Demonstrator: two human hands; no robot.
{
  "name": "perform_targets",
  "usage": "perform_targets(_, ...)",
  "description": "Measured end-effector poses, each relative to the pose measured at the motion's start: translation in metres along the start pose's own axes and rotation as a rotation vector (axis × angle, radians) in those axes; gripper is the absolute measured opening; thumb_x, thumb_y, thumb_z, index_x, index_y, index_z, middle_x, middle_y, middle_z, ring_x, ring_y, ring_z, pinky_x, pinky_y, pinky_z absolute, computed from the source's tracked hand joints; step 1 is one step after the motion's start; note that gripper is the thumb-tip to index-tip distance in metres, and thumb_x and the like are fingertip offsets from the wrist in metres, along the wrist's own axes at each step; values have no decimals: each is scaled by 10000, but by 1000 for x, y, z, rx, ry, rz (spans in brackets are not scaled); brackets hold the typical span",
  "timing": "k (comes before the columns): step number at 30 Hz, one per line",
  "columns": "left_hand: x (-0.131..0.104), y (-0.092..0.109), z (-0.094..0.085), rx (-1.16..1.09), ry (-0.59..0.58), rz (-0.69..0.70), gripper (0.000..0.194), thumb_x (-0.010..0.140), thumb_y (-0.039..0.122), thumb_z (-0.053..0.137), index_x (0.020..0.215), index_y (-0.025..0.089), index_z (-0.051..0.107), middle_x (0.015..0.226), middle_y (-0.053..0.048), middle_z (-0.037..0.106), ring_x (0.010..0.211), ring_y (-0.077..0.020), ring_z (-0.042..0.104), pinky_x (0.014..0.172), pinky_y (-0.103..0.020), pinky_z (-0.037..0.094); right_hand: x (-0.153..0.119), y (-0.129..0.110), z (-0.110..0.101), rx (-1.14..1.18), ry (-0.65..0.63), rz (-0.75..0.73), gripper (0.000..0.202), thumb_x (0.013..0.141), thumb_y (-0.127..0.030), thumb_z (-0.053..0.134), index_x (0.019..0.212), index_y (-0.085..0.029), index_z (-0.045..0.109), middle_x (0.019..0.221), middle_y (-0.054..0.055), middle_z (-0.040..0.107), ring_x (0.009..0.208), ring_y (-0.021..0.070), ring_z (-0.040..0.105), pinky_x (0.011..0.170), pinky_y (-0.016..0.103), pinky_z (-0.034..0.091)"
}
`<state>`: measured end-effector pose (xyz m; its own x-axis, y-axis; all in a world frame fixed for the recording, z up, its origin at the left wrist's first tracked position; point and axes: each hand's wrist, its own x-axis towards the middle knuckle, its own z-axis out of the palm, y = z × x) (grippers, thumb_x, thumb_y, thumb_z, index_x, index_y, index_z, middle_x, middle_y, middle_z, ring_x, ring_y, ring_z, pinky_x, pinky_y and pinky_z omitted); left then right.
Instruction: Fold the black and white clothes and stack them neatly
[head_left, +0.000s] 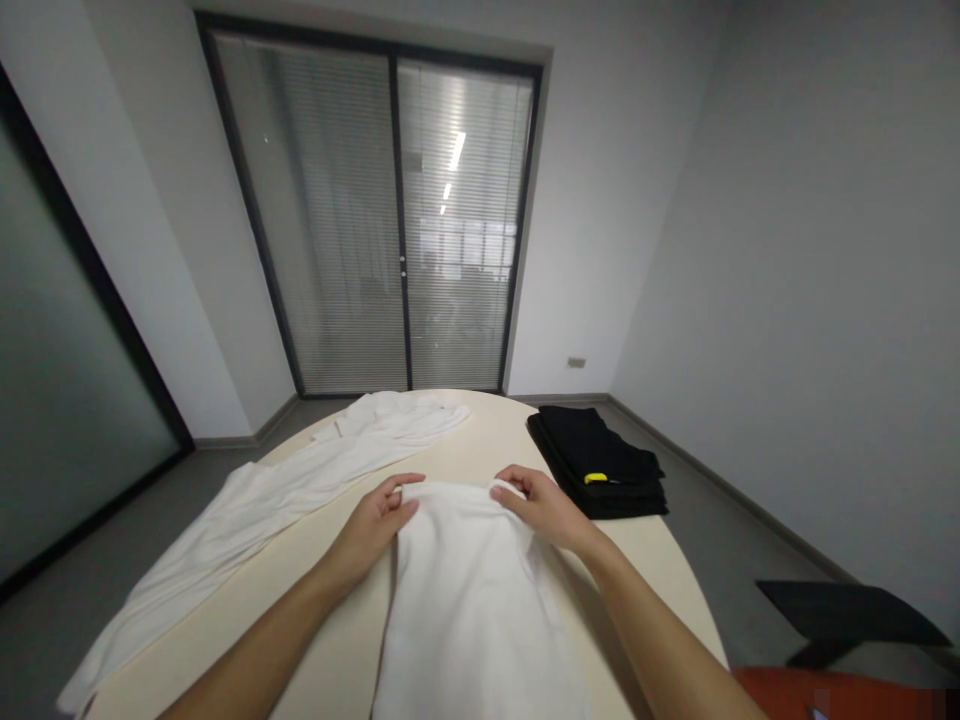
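Note:
A white cloth garment (472,600) stretches from the middle of the table toward me, its near end running out of view. My left hand (382,515) pinches its far left corner between thumb and fingers. At the far right corner, my right hand (536,505) grips the edge in the same way. The far edge between my hands looks fairly straight, with soft wrinkles below it. Which kind of garment it is, I cannot tell. Another white garment (300,505) lies loosely spread along the table's left side.
On the round cream table (480,435), a stack of folded black clothes (600,455) sits at the right, with a small yellow item (595,479) on it. A dark chair part (847,610) and a red-orange seat (840,695) stand at lower right. Glass doors (397,220) are behind.

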<state>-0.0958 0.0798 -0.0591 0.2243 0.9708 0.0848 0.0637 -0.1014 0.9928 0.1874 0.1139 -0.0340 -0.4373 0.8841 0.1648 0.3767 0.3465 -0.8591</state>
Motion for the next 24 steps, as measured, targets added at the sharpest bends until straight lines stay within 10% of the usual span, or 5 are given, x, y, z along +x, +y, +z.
perform_targets(9,5,-27,5,119,138,-20,644,710,281,684,1323,186,511,1038,-77,665,778,-157,629,797,-322,486,5,41,-7,-15,-82,64,496,750,-408,764,1174,-185,632,917,23,640,768,151,560,702,276,417)
perform_targets(15,13,-41,3,66,308,12,632,689,268,675,1291,198,496,1162,-106,615,743,-136,621,758,-313,509,19,49,3,77,297,-20,439,840,-430,646,1200,-194,564,1139,97,638,1023,210,601,853,338,450)
perform_targets(24,13,-40,5,50,278,42,613,696,377,710,1243,177,517,945,-26,611,763,-148,618,775,-306,488,13,55,0,13,93,45,445,736,-198,629,1181,-188,610,1159,72,678,908,177,596,839,330,447)
